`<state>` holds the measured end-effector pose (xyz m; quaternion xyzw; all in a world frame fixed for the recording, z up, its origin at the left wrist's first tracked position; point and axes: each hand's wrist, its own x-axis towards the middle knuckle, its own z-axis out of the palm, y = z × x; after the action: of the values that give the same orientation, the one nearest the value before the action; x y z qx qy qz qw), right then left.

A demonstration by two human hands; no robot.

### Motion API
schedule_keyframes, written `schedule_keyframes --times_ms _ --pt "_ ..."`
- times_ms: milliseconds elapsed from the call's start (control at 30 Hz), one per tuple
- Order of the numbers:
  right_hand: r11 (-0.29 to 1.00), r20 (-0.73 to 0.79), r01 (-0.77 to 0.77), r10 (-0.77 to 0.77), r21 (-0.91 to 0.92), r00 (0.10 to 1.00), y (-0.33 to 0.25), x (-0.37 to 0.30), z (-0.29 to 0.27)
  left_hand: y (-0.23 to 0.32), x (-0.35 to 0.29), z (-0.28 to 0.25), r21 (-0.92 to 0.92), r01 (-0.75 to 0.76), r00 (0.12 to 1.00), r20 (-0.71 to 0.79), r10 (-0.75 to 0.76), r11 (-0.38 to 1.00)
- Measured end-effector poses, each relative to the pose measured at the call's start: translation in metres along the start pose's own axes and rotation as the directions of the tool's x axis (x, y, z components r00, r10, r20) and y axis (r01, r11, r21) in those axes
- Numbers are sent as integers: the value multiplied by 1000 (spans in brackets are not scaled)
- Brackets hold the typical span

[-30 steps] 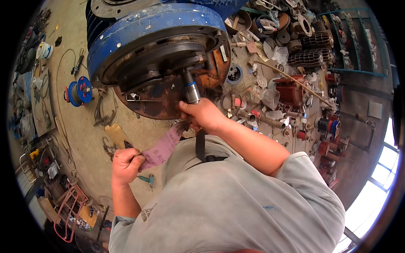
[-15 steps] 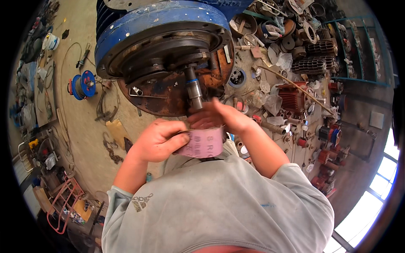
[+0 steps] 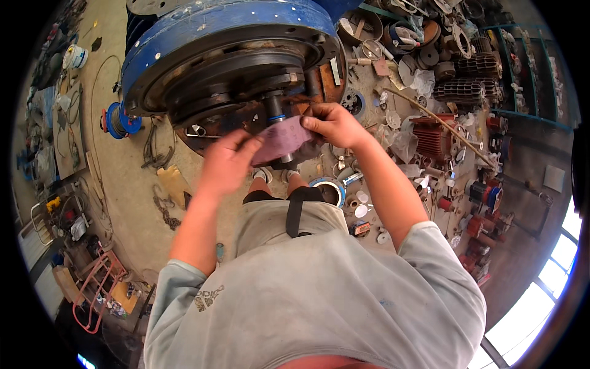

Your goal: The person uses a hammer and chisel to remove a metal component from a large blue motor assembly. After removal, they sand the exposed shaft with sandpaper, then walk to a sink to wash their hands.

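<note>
A strip of pinkish-purple sandpaper (image 3: 281, 140) is stretched across the near side of a metal shaft (image 3: 274, 106). My left hand (image 3: 228, 161), slightly blurred, pinches the strip's left end. The right end is gripped between the thumb and fingers of my right hand (image 3: 332, 125). The shaft carries a blue ring and juts toward me from the dark round face of a large blue machine housing (image 3: 230, 32). Its tip shows just below the strip; the part behind the sandpaper is hidden.
A rusty round plate (image 3: 246, 117) lies under the shaft. Left on the floor are a blue cable reel (image 3: 123, 120) and a chain (image 3: 166, 210). To the right are a red finned motor housing (image 3: 433, 136), a long wooden stick (image 3: 439, 126) and many loose machine parts.
Both hands have moved forward to the shaft with the sandpaper. The right hand has taken hold of the strip's other end, and the strip now lies across the shaft.
</note>
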<state>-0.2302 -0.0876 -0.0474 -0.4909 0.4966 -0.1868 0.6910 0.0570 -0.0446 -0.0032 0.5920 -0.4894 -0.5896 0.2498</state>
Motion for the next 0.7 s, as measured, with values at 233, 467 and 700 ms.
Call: schedule_keyframes --times_ms 233,467,700 --pt "974 -82 89 -73 206 994 1 2 36 -23 9 1 -7 108 992 -72 -108 994" --pt "972 25 91 -99 215 995 14 22 19 -26 17 6 -42 27 997 -73 -30 999" --pt "966 126 -27 -6 257 992 12 26 16 -20 18 5 -71 39 999 -17 -40 997"
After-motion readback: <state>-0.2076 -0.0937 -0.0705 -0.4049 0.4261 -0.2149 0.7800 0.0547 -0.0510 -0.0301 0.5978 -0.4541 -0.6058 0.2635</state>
